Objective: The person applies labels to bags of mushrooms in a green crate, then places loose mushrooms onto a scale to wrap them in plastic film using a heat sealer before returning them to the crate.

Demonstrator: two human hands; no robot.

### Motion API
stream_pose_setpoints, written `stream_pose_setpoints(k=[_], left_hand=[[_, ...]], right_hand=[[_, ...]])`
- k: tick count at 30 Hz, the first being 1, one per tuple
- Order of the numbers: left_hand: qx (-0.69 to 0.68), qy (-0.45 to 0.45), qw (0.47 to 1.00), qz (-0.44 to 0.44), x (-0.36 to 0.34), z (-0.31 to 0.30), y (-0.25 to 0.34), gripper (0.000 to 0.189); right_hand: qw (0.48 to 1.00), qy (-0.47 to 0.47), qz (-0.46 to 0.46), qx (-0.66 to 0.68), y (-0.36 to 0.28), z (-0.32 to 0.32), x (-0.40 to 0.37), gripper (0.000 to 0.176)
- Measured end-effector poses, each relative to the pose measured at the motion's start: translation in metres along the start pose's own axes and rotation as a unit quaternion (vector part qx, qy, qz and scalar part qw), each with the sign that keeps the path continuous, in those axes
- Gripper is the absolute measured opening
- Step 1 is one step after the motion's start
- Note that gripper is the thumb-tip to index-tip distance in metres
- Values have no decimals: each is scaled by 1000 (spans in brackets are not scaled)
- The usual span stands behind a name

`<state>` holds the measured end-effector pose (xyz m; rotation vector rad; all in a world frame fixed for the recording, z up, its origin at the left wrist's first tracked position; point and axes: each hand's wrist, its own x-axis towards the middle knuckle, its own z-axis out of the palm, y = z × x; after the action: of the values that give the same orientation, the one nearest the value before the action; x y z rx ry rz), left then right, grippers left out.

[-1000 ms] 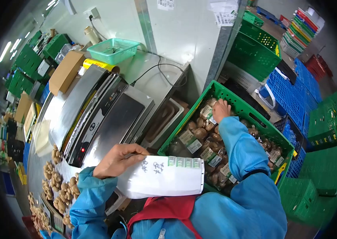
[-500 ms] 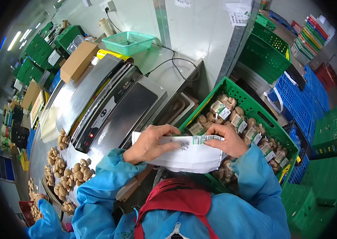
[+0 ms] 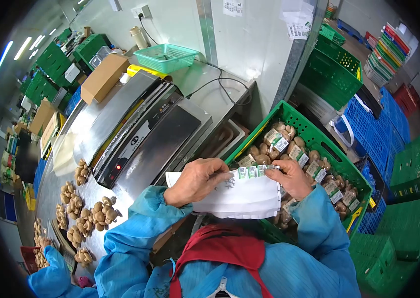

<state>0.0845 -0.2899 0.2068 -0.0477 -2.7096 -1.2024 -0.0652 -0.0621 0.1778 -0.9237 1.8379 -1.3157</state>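
Note:
Both hands hold a white sheet of paper (image 3: 239, 198) over the near edge of a green crate. My left hand (image 3: 197, 181) pinches its upper left part, near some handwriting. At the upper right corner, my right hand (image 3: 291, 179) grips the edge with thumb and fingers. Between the hands a row of small green-and-white labels (image 3: 252, 171) lies along the top edge. Beneath and behind the paper, the green crate (image 3: 314, 131) holds packed brown mushrooms (image 3: 299, 154) with labels on the packs.
A wrapping machine (image 3: 150, 134) stands on the steel table, with loose mushroom clusters (image 3: 85, 221) at its left. Behind are a cardboard box (image 3: 103, 77) and a mint basket (image 3: 165, 58). At lower left a co-worker's sleeve (image 3: 53, 275) shows. Blue crates (image 3: 373, 131) stand right.
More of the labels' row now shows between my hands. My left hand's fingertips have lifted off the handwriting and closed nearer the labels. The view has shifted slightly.

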Motion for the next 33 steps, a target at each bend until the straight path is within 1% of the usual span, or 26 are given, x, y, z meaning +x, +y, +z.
stream_pose_setpoints(k=[2, 3, 4, 5, 7, 8, 10, 12, 13, 14, 16, 18, 19, 20, 21, 22, 24, 26, 27, 28, 29, 30, 31, 32, 33], left_hand=[[0, 2, 1000, 0, -2, -2, 1, 14], [-3, 0, 1000, 1, -3, -3, 2, 15], [-2, 3, 1000, -1, -3, -3, 2, 15], [8, -4, 1000, 7, -3, -3, 1, 14], [20, -8, 1000, 14, -3, -3, 3, 14], [19, -17, 1000, 10, -3, -3, 5, 15], [23, -21, 1000, 3, -2, 0, 6, 16], [51, -22, 998, -8, -4, 4, -5, 17], [46, -36, 998, -14, -6, 2, -7, 18], [41, -48, 998, -23, -6, 0, -8, 20], [6, -61, 997, -44, -7, -3, -7, 22], [-15, -86, 993, -75, -6, -3, -11, 25], [-11, -74, 994, -85, -5, -3, -13, 25], [-40, -103, 988, -110, -3, -3, -16, 25], [-71, -134, 980, -132, -2, -2, -19, 26], [-71, -128, 980, -135, -1, 1, -24, 26], [-101, -152, 971, -152, 0, 6, -36, 26], [-80, -136, 980, -124, 0, 11, -49, 26], [-76, -144, 977, -138, 0, 11, -53, 27], [-62, -150, 978, -133, -2, 7, -53, 27], [-19, -166, 973, -159, 0, 7, -53, 25], [-43, -175, 967, -179, -1, 6, -53, 22], [-59, -169, 968, -177, -5, 2, -56, 21], [-70, -170, 967, -178, -9, -4, -49, 19], [-106, -181, 961, -181, -15, -8, -52, 18]], right_hand=[[996, 11, -2, 93, -6, -1, 0, 23], [996, -7, -37, 78, -17, -6, 3, 24], [996, -10, -38, 78, -25, -9, 8, 24], [997, -28, -69, 3, -33, -11, 12, 24], [980, -71, -129, -137, -46, -8, 21, 24], [979, -73, -132, -136, -48, -4, 25, 24], [936, -132, -188, -267, -49, 4, 33, 22], [930, -118, -201, -286, -53, 13, 32, 15], [924, -118, -217, -293, -57, 18, 31, 13], [932, -99, -218, -273, -63, 23, 27, 10], [924, -69, -224, -301, -60, 33, 22, 8], [893, -31, -263, -363, -59, 45, 17, 5], [873, -19, -279, -399, -57, 49, 14, 4], [852, -3, -292, -434, -54, 53, 12, 4], [850, -8, -298, -434, -48, 56, 9, 4], [845, -6, -312, -435, -39, 58, 7, 6], [839, -4, -324, -438, -32, 60, 6, 8], [860, -1, -357, -365, -28, 63, -3, 14], [880, 1, -350, -321, -27, 62, -7, 15], [903, 5, -330, -274, -23, 56, -11, 10], [934, 24, -283, -216, -21, 44, -14, 8], [956, 48, -236, -169, -17, 24, -12, 8], [987, 90, -68, -111, -17, 3, -17, 9], [985, 145, -26, -91, -8, -23, -21, 13], [984, 175, 8, -43, 10, -53, -23, 15]])
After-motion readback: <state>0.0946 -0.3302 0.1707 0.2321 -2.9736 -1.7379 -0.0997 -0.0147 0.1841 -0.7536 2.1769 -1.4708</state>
